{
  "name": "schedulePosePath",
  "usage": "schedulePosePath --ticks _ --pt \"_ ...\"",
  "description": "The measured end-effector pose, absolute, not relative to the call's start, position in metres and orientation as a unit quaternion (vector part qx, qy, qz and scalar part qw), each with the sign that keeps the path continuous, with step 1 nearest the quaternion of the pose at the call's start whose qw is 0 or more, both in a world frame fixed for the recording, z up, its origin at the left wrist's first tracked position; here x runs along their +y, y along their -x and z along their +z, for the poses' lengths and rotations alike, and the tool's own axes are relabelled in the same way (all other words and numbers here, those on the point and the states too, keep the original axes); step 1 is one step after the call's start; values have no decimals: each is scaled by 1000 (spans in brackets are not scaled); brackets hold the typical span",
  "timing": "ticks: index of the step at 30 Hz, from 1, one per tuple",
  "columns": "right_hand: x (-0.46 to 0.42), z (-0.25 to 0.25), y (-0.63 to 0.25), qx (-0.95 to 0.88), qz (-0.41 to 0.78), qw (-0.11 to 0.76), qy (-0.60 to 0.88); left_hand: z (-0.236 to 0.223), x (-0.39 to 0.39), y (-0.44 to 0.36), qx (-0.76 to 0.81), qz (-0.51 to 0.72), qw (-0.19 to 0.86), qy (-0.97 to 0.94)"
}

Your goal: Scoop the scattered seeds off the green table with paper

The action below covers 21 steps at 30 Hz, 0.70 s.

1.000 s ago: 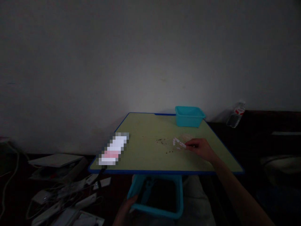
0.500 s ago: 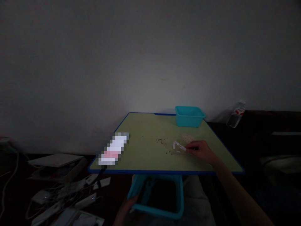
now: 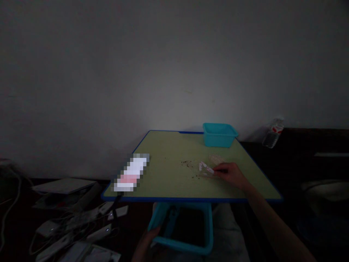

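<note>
Dim room, green table (image 3: pixel 169 182). Right hand (image 3: pixel 231 174): grip pinched on small white packet (image 3: pixel 206 168), just right of dark crumbs (image 3: pixel 187 163). Left hand (image 3: pixel 147 242): grip around teal basket (image 3: pixel 208 233) rim below table edge. Step, as I judge: gathering; next needs a careful lift.

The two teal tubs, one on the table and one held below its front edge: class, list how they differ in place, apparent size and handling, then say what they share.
1. The far tub stands on the table at its back edge near the wall; the near tub sits below the table's front edge.
2. The far tub looks smaller in the picture; the near tub looks larger.
3. No hand touches the far tub; the left hand grips the near tub's rim.
Both are teal, rectangular and open-topped.
</note>
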State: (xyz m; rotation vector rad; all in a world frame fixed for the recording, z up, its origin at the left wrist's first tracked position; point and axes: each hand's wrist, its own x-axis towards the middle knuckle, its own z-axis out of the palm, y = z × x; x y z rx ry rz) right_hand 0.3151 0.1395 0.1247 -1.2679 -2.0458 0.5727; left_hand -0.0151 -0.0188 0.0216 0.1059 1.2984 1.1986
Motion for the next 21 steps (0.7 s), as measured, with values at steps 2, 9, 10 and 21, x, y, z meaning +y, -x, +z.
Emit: schedulePosePath --ticks 2,9,10,21 --pt "140 124 -315 -783 220 325 482 28 -22 14 554 530 639 -56" --pt "139 124 -314 -784 238 317 478 32 -19 14 574 507 641 -45" --pt "139 124 -313 -785 242 315 476 29 -17 14 579 502 641 -41" --pt "137 123 -307 -787 249 318 467 17 -18 15 581 512 631 -44"
